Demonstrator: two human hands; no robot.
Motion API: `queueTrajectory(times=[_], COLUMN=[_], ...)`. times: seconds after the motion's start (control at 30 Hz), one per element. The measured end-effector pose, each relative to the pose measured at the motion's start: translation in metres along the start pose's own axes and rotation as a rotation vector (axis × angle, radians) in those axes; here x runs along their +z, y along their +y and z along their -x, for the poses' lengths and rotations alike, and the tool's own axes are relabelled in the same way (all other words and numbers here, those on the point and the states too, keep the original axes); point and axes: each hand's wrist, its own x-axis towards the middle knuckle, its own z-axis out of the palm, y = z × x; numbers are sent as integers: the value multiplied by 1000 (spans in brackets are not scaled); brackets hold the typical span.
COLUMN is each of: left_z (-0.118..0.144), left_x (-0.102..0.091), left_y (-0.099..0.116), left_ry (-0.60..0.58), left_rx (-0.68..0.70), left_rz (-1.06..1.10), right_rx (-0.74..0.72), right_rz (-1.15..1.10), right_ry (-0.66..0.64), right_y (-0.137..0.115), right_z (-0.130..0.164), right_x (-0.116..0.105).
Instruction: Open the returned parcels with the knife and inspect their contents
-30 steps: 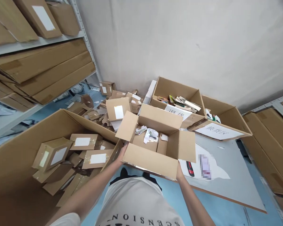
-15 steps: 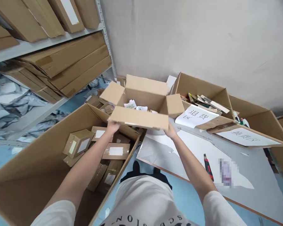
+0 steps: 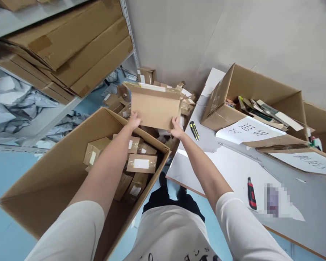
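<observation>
- Brown corrugated cardboard box (image 3: 154,107) was held out at arm's length, tipped so its plain underside faced the camera; a second earlier it sat level with four flaps open and crumpled paper visible inside.
- Left hand (image 3: 134,120) gripped the box's lower left edge, fingers curled onto it; right hand (image 3: 176,129) gripped the lower right corner likewise.
- Box had moved up and far-left: from above the near edge of the grey table (image 3: 296,195) to above the heap of small brown scrap cartons (image 3: 116,99) on the floor by the far wall.
- My read: contents were being dumped onto that heap; the inside was hidden, so can't confirm anything fell out.
- Large open brown carton of labelled parcels (image 3: 78,170) sat near-left, under the left forearm, untouched.
- Yellow-black utility knife (image 3: 194,130) lay on the table just right of the right hand; red-black utility knife (image 3: 251,188) lay nearer, well apart.
- Open cardboard bin with a handwritten white sheet (image 3: 250,105) stood far-right on the table.
</observation>
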Motion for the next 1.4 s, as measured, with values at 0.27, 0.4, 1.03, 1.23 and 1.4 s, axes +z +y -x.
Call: queueTrajectory(times=[0.27, 0.4, 1.03, 1.23, 1.4], left_z=[22, 81, 325, 353, 355], left_x=[-59, -96, -137, -122, -116], left_y=[10, -5, -48, -52, -60], left_ry=[55, 172, 720, 703, 685], left_rx=[-60, -104, -256, -275, -337], left_rz=[48, 57, 215, 173, 139], right_rx=[-235, -304, -653, -590, -492], right_rz=[-20, 68, 210, 180, 129], right_ry=[197, 240, -33, -132, -138], right_y=[-11, -3, 15, 22, 27], right_z=[6, 31, 89, 99, 100], right_x=[-23, -14, 88, 100, 115])
